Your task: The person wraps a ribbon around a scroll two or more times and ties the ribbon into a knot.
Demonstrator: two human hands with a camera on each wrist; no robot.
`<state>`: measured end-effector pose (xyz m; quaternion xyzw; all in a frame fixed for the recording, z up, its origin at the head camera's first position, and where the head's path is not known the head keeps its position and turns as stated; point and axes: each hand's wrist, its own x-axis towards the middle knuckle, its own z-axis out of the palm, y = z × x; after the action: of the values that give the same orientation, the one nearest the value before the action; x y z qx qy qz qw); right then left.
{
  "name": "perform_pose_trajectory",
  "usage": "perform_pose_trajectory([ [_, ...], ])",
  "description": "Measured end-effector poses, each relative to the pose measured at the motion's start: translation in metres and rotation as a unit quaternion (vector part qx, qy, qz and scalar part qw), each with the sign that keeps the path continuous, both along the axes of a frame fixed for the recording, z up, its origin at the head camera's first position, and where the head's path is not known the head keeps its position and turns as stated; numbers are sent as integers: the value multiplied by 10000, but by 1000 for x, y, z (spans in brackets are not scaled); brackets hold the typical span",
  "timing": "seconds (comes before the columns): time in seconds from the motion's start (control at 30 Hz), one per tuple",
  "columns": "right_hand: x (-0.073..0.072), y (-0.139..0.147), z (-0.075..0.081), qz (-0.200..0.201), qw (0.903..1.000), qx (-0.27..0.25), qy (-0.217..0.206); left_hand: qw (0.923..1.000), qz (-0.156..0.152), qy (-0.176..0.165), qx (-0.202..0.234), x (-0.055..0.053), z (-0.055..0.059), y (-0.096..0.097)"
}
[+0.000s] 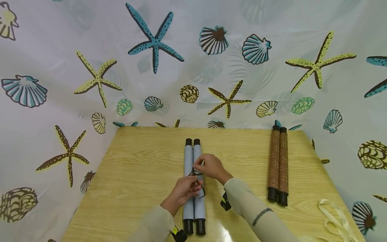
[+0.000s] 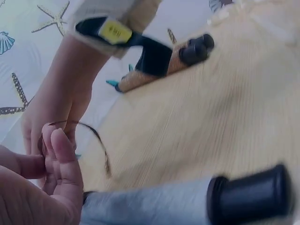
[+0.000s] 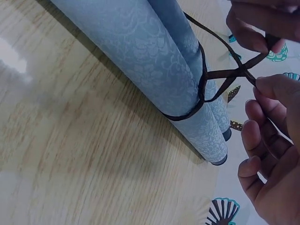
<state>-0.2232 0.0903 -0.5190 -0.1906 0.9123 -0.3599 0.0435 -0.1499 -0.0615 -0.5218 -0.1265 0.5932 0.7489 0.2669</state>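
Note:
A pale blue patterned scroll (image 1: 188,198), rolled into two parallel rolls with black end knobs, lies lengthwise before me. A thin dark brown cord (image 3: 185,115) goes round both rolls, and its strands cross just off the scroll in the right wrist view. My left hand (image 1: 183,189), above the rolls, pinches one part of the cord between thumb and fingers. Just beyond it my right hand (image 1: 212,167) pinches another strand, thumb against forefinger and the other fingers curled. A loose cord end (image 2: 107,164) hangs past the left fingers.
A brown patterned scroll (image 1: 273,161) with black knobs lies on the right of the wooden table (image 1: 136,174). Near the right front corner is a cream ribbon (image 1: 337,215) in loose loops. Cloth (image 1: 187,70) printed with shells and starfish surrounds the table's back and sides.

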Motion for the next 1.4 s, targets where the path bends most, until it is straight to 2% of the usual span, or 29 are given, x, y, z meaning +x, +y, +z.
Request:
perform_pose_trajectory([
  [0.07,-1,2,2,56,10000,10,11,9996,96,-16,266,3,-1,8],
  [0.13,-1,4,4,101,9999,23,14,9996,35,89,263,6,-3,13],
  [0.2,-1,6,6,151,9999,14,-27,9990,-151,355,-229,9,-6,14],
  [0.23,-1,6,7,191,9998,5,-50,9953,-319,620,-676,11,-7,13],
  [0.27,-1,6,7,224,9997,4,-88,9857,-522,1022,-1231,12,-6,11],
  [0.3,-1,7,7,248,9996,7,-114,9700,-718,1431,-1829,12,-6,8],
  [0.33,-2,7,7,280,9995,21,-139,9480,-850,1840,-2454,12,-5,4],
  [0.37,-2,7,7,315,9994,32,-172,9206,-922,2221,-3076,11,-2,0],
  [0.4,-3,8,7,349,9992,30,-197,8900,-926,2580,-3644,9,1,-5],
  [0.43,-3,8,7,374,9991,35,-192,8577,-865,2908,-4150,5,4,-9],
  [0.47,-4,8,6,383,9991,46,-187,8306,-796,3175,-4505,0,7,-14],
  [0.53,-4,9,5,393,9990,52,-204,7968,-702,3447,-4912,-12,9,-23],
  [0.57,-4,9,5,401,9989,69,-223,7868,-705,3533,-5012,-18,10,-27],
  [0.6,-4,9,4,417,9988,86,-236,7813,-750,3589,-5051,-23,10,-30],
  [0.63,-4,8,3,443,9987,106,-247,7807,-843,3644,-5006,-28,9,-33],
  [0.67,-4,8,3,475,9984,114,-269,7841,-982,3675,-4903,-33,9,-36],
  [0.77,-3,7,3,630,9976,45,-277,8049,-1338,3654,-4480,-43,5,-39],
  [0.83,-2,7,3,722,9971,-33,-240,8132,-1462,3676,-4269,-47,3,-39],
  [0.93,-2,7,4,753,9969,-77,-213,8182,-1512,3722,-4112,-51,-1,-37],
  [1.17,-2,7,5,799,9963,-183,-275,8066,-1479,3964,-4128,-53,-10,-33],
  [1.27,-1,9,4,819,9954,-347,-354,8064,-1416,4027,-4092,-53,-12,-32],
  [1.4,-2,9,-4,543,9966,-406,-471,8124,-1340,3939,-4085,-51,-12,-33],
])
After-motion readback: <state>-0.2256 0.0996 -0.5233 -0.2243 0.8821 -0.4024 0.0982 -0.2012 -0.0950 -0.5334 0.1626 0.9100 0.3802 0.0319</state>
